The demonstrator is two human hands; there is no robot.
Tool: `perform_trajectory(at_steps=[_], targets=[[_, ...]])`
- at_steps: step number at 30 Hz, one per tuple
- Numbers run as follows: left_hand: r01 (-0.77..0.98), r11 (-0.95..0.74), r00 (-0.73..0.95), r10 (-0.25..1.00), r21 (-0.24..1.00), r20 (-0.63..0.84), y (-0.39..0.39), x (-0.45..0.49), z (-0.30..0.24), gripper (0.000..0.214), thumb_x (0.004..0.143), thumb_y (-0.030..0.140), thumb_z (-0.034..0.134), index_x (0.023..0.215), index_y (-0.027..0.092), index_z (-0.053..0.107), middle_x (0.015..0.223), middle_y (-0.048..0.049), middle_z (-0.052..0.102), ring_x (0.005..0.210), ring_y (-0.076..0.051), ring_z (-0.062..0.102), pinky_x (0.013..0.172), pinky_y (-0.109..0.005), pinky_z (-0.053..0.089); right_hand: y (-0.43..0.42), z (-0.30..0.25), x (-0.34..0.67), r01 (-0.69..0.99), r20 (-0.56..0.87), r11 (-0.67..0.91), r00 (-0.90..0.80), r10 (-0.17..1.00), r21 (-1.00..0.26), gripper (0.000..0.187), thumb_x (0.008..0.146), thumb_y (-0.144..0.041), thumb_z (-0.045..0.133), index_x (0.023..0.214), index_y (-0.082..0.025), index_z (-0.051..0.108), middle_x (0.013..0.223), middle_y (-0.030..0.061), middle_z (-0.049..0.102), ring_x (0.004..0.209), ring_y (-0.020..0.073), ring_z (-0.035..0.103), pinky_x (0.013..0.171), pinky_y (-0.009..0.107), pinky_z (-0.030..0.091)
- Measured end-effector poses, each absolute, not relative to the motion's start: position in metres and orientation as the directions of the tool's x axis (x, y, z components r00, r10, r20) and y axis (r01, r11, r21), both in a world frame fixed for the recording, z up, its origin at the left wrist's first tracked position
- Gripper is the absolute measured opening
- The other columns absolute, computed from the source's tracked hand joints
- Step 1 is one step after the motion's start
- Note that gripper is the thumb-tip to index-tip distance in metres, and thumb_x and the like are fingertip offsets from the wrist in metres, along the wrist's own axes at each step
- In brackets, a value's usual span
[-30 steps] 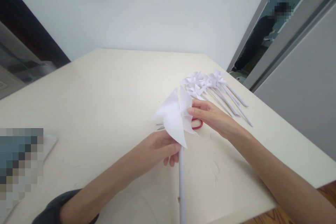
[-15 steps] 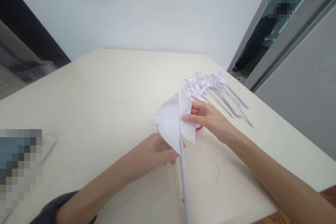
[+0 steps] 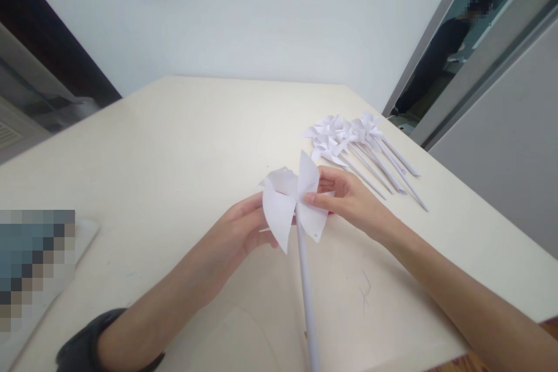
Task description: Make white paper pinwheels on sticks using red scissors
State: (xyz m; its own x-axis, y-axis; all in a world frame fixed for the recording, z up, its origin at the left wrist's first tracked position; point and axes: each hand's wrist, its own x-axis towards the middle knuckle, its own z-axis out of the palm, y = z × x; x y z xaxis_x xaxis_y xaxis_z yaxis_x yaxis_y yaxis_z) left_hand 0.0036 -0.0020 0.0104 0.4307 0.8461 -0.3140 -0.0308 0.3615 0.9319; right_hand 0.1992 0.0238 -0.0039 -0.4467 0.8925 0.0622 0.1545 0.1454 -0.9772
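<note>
I hold a white paper pinwheel (image 3: 288,200) on a white rolled paper stick (image 3: 307,296) above the cream table (image 3: 174,139). My left hand (image 3: 235,235) is behind the pinwheel's left blades, fingers curled against the paper. My right hand (image 3: 349,200) pinches the pinwheel at its centre, where the blades meet the stick. The stick runs down toward the bottom edge of the view.
Several finished white pinwheels (image 3: 349,136) lie in a row at the table's right, sticks pointing toward the right edge. A blurred flat object (image 3: 37,261) sits at the near left. A person in dark clothes (image 3: 440,52) stands beyond the doorway at the upper right.
Both hands have closed in on the pinwheel head; my left hand rose from the stick to the back of the blades. The blades have folded tighter, and the red scissors handle is hidden.
</note>
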Motion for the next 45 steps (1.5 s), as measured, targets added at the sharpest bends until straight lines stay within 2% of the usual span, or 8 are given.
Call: perform_trajectory(at_steps=[7,14,18,22,29,35,40,45], targets=[[-0.122,0.368,0.451,0.848,0.922,-0.279,-0.003,0.002,0.001,0.030,0.089,0.039,0.049,0.109,0.020,0.062,0.111,-0.0086,0.062,0.093,-0.018,0.055,0.060,-0.022,0.040,0.021,-0.004,0.196,0.220,0.123,0.234,-0.426,0.896,-0.947,0.011,0.081,-0.029,0.061,0.084,-0.020,0.055,0.089,0.0009,0.064,0.092,0.0178,0.061,0.080,0.030,0.044],[-0.183,0.372,0.461,0.850,0.910,-0.255,-0.002,0.001,0.000,0.034,0.089,0.042,0.047,0.111,0.020,0.061,0.113,-0.0098,0.061,0.093,-0.020,0.056,0.060,-0.023,0.043,0.015,0.001,0.193,0.347,0.173,0.324,-0.400,0.900,-0.880,0.011,0.082,-0.031,0.059,0.086,-0.021,0.060,0.093,0.0007,0.066,0.089,0.0154,0.060,0.071,0.025,0.043],[-0.177,0.363,0.462,0.851,0.915,-0.249,-0.004,0.000,-0.006,0.033,0.090,0.040,0.047,0.113,0.022,0.061,0.120,-0.0092,0.058,0.105,-0.024,0.053,0.071,-0.029,0.046,0.012,0.003,0.191,0.407,0.242,0.404,-0.393,0.887,-0.819,0.008,0.081,-0.028,0.060,0.083,-0.021,0.060,0.083,-0.0023,0.064,0.079,0.0116,0.057,0.065,0.022,0.040],[-0.147,0.379,0.466,0.841,0.914,-0.274,-0.006,0.002,0.000,0.029,0.088,0.037,0.051,0.108,0.021,0.064,0.120,-0.0092,0.059,0.111,-0.027,0.051,0.078,-0.034,0.047,0.012,0.002,0.190,0.410,0.274,0.435,-0.395,0.877,-0.802,0.006,0.082,-0.026,0.060,0.083,-0.020,0.060,0.083,-0.0031,0.064,0.079,0.0109,0.057,0.066,0.021,0.039],[-0.200,0.395,0.494,0.831,0.897,-0.255,-0.006,0.004,0.004,0.029,0.088,0.030,0.053,0.112,0.020,0.064,0.111,-0.0090,0.066,0.109,-0.027,0.055,0.078,-0.031,0.048,0.010,-0.001,0.189,0.420,0.271,0.423,-0.374,0.887,-0.803,0.010,0.083,-0.030,0.057,0.084,-0.021,0.057,0.086,-0.0003,0.063,0.082,0.0143,0.057,0.071,0.026,0.041],[-0.221,0.361,0.491,0.844,0.906,-0.217,-0.005,0.002,-0.005,0.029,0.089,0.026,0.048,0.112,0.021,0.065,0.112,-0.0069,0.066,0.107,-0.025,0.057,0.081,-0.032,0.047,0.006,-0.004,0.186,0.440,0.475,0.512,-0.199,0.857,-0.738,0.024,0.077,-0.023,0.065,0.092,-0.022,0.047,0.093,0.0013,0.055,0.088,0.0157,0.055,0.081,0.031,0.044],[-0.238,0.330,0.475,0.860,0.913,-0.187,-0.006,0.001,-0.006,0.028,0.089,0.028,0.049,0.108,0.019,0.067,0.111,-0.0063,0.067,0.102,-0.024,0.058,0.082,-0.031,0.047,0.003,-0.002,0.185,0.451,0.584,0.612,-0.218,0.782,-0.650,0.017,0.077,-0.018,0.062,0.082,-0.022,0.046,0.092,0.0024,0.052,0.090,0.0168,0.052,0.078,0.031,0.046],[-0.240,0.320,0.425,0.884,0.917,-0.197,-0.007,0.001,-0.008,0.027,0.088,0.028,0.052,0.111,0.021,0.065,0.113,-0.0041,0.067,0.107,-0.023,0.056,0.083,-0.030,0.047,0.001,0.000,0.184,0.498,0.555,0.617,-0.287,0.781,-0.610,0.003,0.082,-0.020,0.058,0.081,-0.021,0.055,0.095,0.0039,0.055,0.093,0.0166,0.053,0.084,0.033,0.045]])
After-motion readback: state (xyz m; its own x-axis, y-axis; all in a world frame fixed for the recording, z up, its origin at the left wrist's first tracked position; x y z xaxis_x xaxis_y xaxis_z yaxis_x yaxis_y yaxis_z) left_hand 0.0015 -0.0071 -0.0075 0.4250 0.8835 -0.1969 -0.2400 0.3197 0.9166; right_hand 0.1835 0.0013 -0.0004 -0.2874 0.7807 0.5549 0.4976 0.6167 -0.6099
